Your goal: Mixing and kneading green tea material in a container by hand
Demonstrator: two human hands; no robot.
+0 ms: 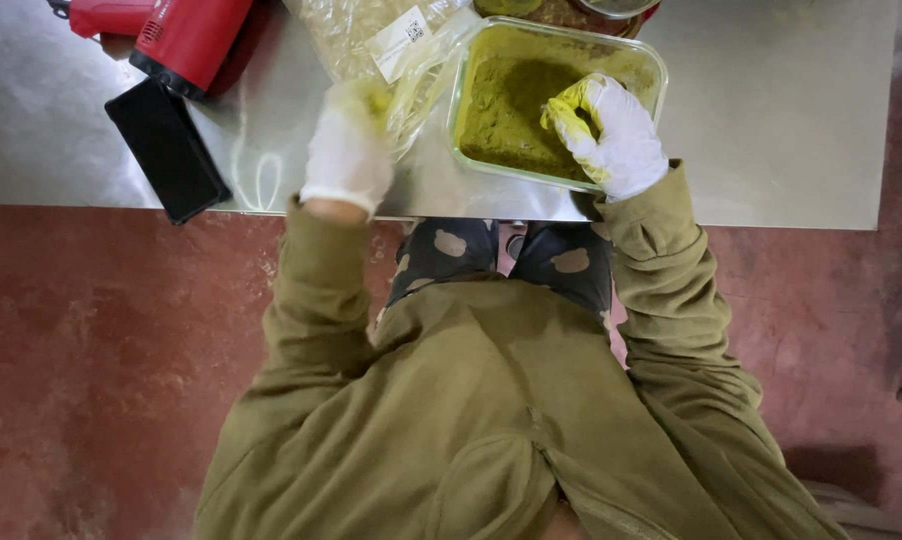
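Observation:
A clear rectangular container [460,80] on the steel table holds a thick yellow-green paste [506,110]. My right hand [611,130], in a white glove stained yellow at the fingertips, reaches into the container with its fingers curled on the paste; whether it holds any paste is hidden. My left hand [349,145], also in a white glove, grips the edge of a clear plastic bag [416,75] just left of the container. The bag carries a white label and lies toward the table's far edge.
A red power tool [176,35] lies at the far left of the steel table [771,120], with a black phone [168,148] beside it near the front edge. A round dish [571,10] sits behind the container. Below the table is a reddish floor [101,350].

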